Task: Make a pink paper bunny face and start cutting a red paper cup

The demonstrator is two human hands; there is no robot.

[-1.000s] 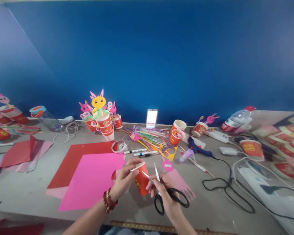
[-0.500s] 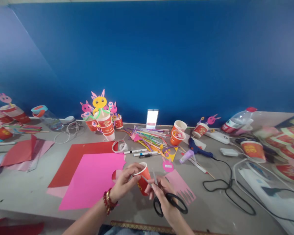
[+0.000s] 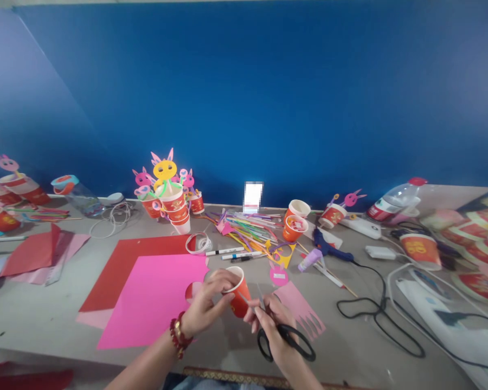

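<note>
My left hand [image 3: 211,298] is closed on the rim of a red paper cup [image 3: 239,300], which tilts a little above the table. In my right hand [image 3: 273,319] are scissors with black handles [image 3: 290,344], their blades parted and pointing up toward the cup's side. The right fingertips are close to the cup; whether they touch it I cannot tell. To the right of that hand lies a pink paper piece [image 3: 303,309] cut into strips. A small pink rabbit-head cutout [image 3: 278,275] rests just beyond the hands.
Pink paper [image 3: 154,303] and red paper [image 3: 114,276] lie at left. Pens [image 3: 228,251] and colourful sticks [image 3: 248,227] spread behind the cup. A glue gun [image 3: 329,246] with a looping cord [image 3: 374,311] lies right. Decorated cups [image 3: 173,200] stand by the blue wall.
The cup has shifted slightly up and right in my left hand. My right hand and the scissors have moved a little to the right.
</note>
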